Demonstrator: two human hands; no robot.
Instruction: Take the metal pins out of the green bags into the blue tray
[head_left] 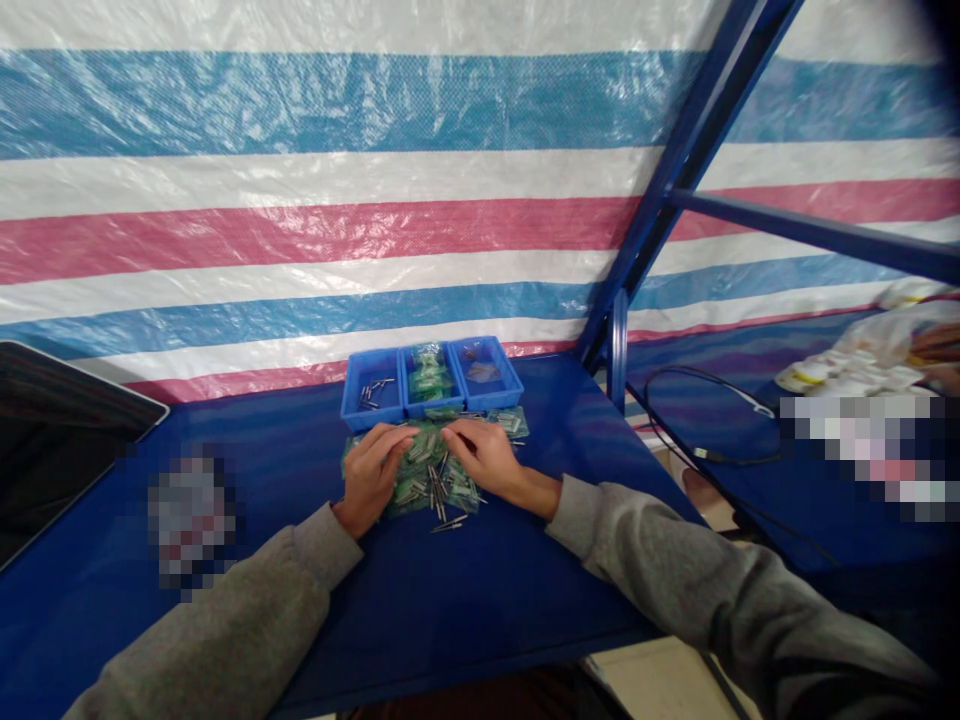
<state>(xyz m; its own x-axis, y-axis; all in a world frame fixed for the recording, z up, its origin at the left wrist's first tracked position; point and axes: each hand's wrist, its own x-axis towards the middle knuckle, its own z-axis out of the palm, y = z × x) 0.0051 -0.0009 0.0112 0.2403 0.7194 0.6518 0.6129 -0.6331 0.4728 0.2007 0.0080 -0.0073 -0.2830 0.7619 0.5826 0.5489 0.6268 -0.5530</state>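
My left hand (372, 474) and my right hand (486, 458) face each other over a loose heap on the blue table. Thumb and forefinger are closed together on each. Between the fingertips is a small clear-green plastic packet (428, 441), which appears pinched at both sides; it blends with the heap behind it. More green packets (409, 491) of slim metal pieces lie beneath my hands. Loose metal pins (436, 487) with dark and silver parts are scattered in front, several near the heap's close edge (451, 524).
Behind the heap stand three joined blue bins: the left bin (351, 408) has loose pins, the middle bin (437, 409) green packets, the right bin (513, 381) small brownish pieces. A dark screen-like panel (60, 450) is at left. A blue frame post (616, 345) rises at right, near black cables (731, 458).
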